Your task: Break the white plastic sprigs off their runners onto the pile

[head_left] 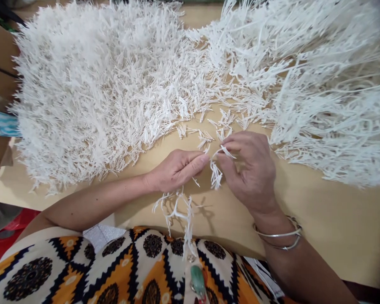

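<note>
My left hand (180, 169) is closed round a bunch of thin white branching strands (180, 211), which hangs below it toward my clothes. Its thumb and forefinger pinch one end at the top. Just to the right, my right hand (251, 169) pinches a small white sprig (215, 174) between thumb and forefinger; the sprig's frayed tips dangle between the two hands. My fingertips are close together but apart. Several loose white sprigs (205, 138) lie on the table right beyond my fingers.
A large heap of short white sprigs (91, 93) covers the back left of the table (307, 219). Longer white strands (335, 126) lie in bundles at the right. Cardboard boxes (1, 59) stand at the left edge, and something red (11, 234) is below it.
</note>
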### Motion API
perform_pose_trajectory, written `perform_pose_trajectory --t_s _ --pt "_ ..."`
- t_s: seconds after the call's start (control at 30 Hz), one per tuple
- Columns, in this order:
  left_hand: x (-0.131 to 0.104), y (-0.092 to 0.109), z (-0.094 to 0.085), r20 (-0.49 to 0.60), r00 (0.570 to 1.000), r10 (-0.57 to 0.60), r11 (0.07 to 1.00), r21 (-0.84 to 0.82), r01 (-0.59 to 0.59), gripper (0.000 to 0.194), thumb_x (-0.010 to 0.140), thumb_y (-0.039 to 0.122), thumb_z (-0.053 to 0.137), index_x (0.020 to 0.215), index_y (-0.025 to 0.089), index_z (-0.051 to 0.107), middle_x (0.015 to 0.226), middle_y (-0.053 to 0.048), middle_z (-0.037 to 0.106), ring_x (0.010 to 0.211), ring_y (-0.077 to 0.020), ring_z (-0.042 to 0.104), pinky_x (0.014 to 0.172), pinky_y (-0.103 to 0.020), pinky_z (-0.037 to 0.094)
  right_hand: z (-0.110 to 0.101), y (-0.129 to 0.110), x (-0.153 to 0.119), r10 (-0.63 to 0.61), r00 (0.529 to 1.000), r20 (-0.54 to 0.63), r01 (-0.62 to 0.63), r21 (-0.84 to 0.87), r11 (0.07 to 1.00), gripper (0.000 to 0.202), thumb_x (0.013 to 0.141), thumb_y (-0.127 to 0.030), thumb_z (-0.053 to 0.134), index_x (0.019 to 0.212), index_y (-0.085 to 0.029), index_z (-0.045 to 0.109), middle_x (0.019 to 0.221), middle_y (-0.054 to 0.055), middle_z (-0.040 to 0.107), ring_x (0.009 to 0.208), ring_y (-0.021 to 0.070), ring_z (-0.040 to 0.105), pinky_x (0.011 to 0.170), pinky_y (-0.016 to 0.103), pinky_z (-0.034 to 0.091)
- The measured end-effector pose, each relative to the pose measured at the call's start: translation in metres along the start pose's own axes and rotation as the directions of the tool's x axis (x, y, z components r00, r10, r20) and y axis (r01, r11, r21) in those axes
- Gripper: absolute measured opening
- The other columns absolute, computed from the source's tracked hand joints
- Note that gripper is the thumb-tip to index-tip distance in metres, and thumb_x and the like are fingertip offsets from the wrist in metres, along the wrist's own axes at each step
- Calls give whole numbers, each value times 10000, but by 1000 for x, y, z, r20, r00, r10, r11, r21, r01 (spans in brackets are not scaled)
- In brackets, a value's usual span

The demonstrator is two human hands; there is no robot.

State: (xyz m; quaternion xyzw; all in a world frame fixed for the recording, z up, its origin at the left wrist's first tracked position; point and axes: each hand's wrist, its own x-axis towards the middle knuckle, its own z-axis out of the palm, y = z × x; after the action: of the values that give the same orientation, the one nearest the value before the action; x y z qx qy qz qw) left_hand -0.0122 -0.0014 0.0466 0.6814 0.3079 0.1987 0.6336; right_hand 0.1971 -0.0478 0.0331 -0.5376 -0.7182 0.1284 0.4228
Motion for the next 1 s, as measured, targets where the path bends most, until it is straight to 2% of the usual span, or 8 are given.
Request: perform_pose_trajectory --t_s 0.1,0.27,0.37,0.47,0.53,0.67,0.8,1.0 --pt "2 0 -1 5 1000 5 998 63 -6 530 1103 532 375 708 190 458 654 28 462 608 -87 413 576 -252 341 8 0 -1 24 1000 -4 -24 -33 999 124 1038 -287 549 938 -303 619 904 45 716 944 264 663 951 493 487" --pt "3 -2 -2 -25 999 23 997 67 -22 510 1103 532 381 745 189 505 651 33 484 599 -85 435 581 -247 360 9 7 0 155 987 -30 -156 -24 988 214 1044 -325 557 835 -289 590 806 37 661 826 247 619 866 468 496" --pt "0 -4 -2 0 999 54 997 55 -54 513 1104 512 383 705 195 442 641 36 446 584 -82 394 576 -255 346 0 19 2 353 919 -178 -349 54 936 274 1032 -344 581 770 -264 587 762 25 623 744 210 586 765 406 485" --pt "-1 -5 -1 -4 998 65 998 12 -65 520 1101 526 396 699 197 424 643 40 413 583 -81 369 583 -262 341 -9 23 3 417 855 -309 -404 111 908 251 1038 -345 565 810 -254 615 839 45 678 828 218 654 836 416 496" --pt "0 -5 0 -48 997 59 998 -19 -60 526 1095 556 397 715 198 448 655 37 417 597 -86 385 597 -265 356 -9 17 3 375 894 -246 -363 96 927 200 1049 -374 549 927 -262 659 962 68 716 921 241 683 894 447 509" --pt "4 -7 2 -133 989 70 998 1 -70 521 1094 559 410 730 194 484 670 30 452 619 -93 420 627 -270 379 -2 -2 0 214 977 20 -215 107 971 241 1071 -415 519 1003 -269 699 1048 91 723 1047 274 658 976 507 477" --pt "4 -7 2 -137 985 105 994 14 -104 486 1096 515 444 739 189 491 675 36 427 626 -91 408 621 -264 362 4 -12 -4 124 982 142 -145 151 978 140 1023 -344 637 919 -251 649 1024 59 714 1036 244 640 963 466 474" --pt "4 -4 2 -140 987 84 996 37 -80 478 1103 469 439 721 184 470 658 37 415 617 -88 392 609 -273 333 9 -13 -1 187 970 154 -218 216 952 229 1054 -254 549 824 -251 547 781 -11 594 772 170 548 780 353 460"
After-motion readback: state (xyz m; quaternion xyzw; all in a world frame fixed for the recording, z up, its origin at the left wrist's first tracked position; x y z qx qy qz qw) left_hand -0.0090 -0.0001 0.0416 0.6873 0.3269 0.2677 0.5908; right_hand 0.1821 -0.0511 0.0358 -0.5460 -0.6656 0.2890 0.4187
